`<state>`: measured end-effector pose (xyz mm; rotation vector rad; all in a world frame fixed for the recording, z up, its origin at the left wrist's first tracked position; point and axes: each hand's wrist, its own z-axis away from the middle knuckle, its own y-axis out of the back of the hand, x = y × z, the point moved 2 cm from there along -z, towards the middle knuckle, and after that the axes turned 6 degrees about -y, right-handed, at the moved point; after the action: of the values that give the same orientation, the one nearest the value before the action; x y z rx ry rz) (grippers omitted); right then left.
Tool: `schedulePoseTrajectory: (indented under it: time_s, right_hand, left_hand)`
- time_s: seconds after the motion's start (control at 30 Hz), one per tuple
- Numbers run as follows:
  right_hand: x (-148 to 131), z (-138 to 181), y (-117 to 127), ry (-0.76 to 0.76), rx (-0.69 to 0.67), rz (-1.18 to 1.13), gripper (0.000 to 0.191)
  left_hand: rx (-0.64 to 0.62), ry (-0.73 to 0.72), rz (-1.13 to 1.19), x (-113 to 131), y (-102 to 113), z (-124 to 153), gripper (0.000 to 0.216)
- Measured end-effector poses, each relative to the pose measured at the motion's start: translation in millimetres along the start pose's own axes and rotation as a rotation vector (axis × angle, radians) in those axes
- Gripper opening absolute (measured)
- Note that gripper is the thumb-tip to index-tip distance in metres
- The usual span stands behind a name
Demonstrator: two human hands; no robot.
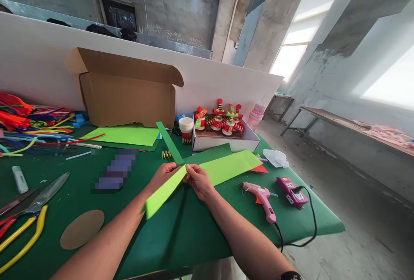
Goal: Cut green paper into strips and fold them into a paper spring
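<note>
Two long paper strips meet at a corner between my hands: a dark green strip [170, 143] pointing up and away, and a light green strip [164, 194] slanting down toward me over my left forearm. My left hand [164, 175] grips the joined ends from the left, its fingers partly hidden behind the strips. With thumb and fingers, my right hand [199, 182] pinches the same corner. Just beyond my right hand lie a light green paper sheet [229, 166] and a darker green sheet [210, 154]. A gold spring-like coil [166, 154] rests behind my left hand.
On the right are a pink hot glue gun [262, 198] and a purple box [292, 191] with a black cord. Scissors [42, 202], a cardboard disc [82, 229] and bundled pipe cleaners [35, 120] occupy the left. Behind stand paper cups [186, 128] and a box of figures [226, 142].
</note>
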<state>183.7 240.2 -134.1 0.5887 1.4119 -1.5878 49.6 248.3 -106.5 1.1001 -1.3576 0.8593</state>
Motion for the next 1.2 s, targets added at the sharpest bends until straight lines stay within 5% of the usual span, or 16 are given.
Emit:
schedulePoseTrajectory:
  time_s: [1.2]
  right_hand:
    - [-8,2,2,0.139,0.111,0.13,0.037]
  left_hand:
    - [-0.069,-0.051,-0.075,-7,-2,3,0.048]
